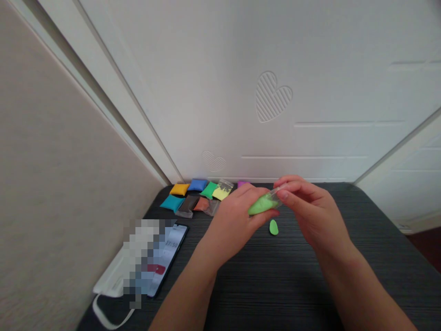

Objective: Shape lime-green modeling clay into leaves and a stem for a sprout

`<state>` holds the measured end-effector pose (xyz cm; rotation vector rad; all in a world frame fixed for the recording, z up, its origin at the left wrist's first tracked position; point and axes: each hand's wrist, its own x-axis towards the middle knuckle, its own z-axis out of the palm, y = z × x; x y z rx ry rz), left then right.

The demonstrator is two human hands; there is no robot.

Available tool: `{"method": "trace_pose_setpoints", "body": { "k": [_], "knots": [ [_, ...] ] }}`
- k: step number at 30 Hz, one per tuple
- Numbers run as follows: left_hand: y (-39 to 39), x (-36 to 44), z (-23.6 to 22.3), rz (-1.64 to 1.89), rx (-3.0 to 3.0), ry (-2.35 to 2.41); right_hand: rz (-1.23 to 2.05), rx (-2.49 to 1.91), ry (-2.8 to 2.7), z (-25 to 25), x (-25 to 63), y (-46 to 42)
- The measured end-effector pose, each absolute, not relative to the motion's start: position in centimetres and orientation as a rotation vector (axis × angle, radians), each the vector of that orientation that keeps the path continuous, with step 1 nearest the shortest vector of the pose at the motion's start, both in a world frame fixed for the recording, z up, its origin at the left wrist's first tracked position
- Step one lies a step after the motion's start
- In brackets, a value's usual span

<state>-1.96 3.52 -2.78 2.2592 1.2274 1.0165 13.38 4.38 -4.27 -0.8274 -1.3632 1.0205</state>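
Note:
My left hand [237, 214] is wrapped round a clear plastic bag of light green modelling clay [261, 205]. At the bag's right end, the thumb and fingers of my right hand [315, 207] pinch its clear edge. The bag is held above the dark table, tilted up to the right. Below it on the tabletop lies a small flat oval piece of the same light green clay [274, 227], touched by neither hand. My left palm hides part of the bag.
Several clay packets lie at the back left, among them a yellow packet [179, 189], a blue packet [197, 185], a teal packet [172, 202] and a black packet [188, 206]. A phone [172, 250] and a white strapped item [112, 278], partly pixelated, rest at the left edge. A white panel [220, 92] rises behind the table [268, 294].

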Motion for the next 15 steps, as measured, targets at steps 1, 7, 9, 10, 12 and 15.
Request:
{"method": "trace_pose_setpoints", "body": {
  "k": [1, 7, 9, 10, 12, 15],
  "knots": [
    [3.53, -1.95, -2.71, 1.021, 2.241, 1.209, 1.044, -0.813, -1.331, -4.39, 13.26, 4.42],
    [3.72, -2.08, -2.55, 1.048, 2.029, 1.156, 0.936, -0.824, -1.28, -4.33, 13.32, 4.49],
    [3.86, -2.28, -2.63, 1.093, 1.91, 1.165, 0.873, -0.844, -1.243, -4.08, 13.65, 4.46],
    [3.92, -2.39, -2.69, 1.124, 1.846, 1.165, 0.872, -0.85, -1.244, -3.96, 13.82, 4.45],
    [4.03, -2.55, -2.82, 1.19, 1.733, 1.144, 0.929, -0.857, -1.302, -3.79, 14.02, 4.42],
    [4.09, -2.48, -3.06, 1.234, 1.647, 1.075, 0.988, -0.87, -1.415, -3.77, 13.94, 4.33]
  ]
}}
